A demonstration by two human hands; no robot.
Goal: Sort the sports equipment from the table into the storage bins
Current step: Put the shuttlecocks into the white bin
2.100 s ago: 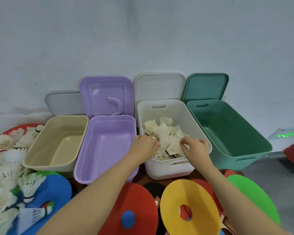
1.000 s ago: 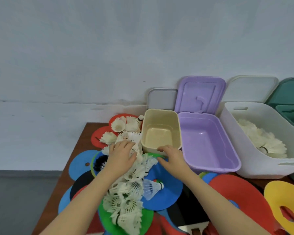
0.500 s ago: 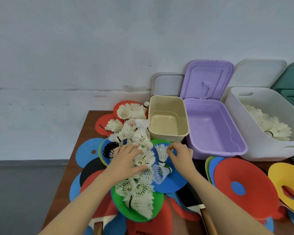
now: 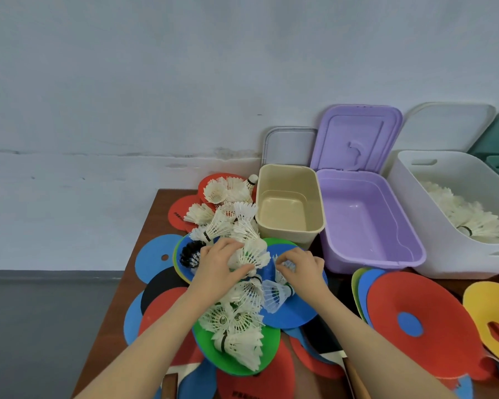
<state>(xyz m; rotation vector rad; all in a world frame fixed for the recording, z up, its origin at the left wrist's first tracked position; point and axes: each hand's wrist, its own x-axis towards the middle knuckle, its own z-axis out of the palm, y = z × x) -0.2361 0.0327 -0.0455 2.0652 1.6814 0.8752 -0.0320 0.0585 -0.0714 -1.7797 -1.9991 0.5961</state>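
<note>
Closest to us, flat foam discs in red, blue, green and black (image 4: 424, 321) are overlapping across the brown wooden table (image 4: 156, 223), and a heap of white feathered shuttlecocks (image 4: 236, 326) is trailing over them toward the wall. We are reaching into the middle of that heap. Our left hand (image 4: 218, 264) is curling its fingers around a bunch of shuttlecocks (image 4: 252, 254), the thumb closing underneath. Our right hand (image 4: 298, 267) is pinching another white shuttlecock (image 4: 285, 266) between fingertips and thumb, just above a pale blue-white one (image 4: 274, 293) lying on a blue disc.

We judge that we are gathering a fresh load here, with plenty of shuttlecocks left on the table. Further back, the empty beige plastic bin (image 4: 290, 205) and the empty lilac plastic bin (image 4: 366, 223) are standing open, and beyond them the white plastic bin (image 4: 415, 208) is already holding shuttlecocks (image 4: 470, 217). The next move is likely calling for lifting both handfuls clear without snagging feathers, then carrying them right, past two bins, and letting go over the white one.
</note>
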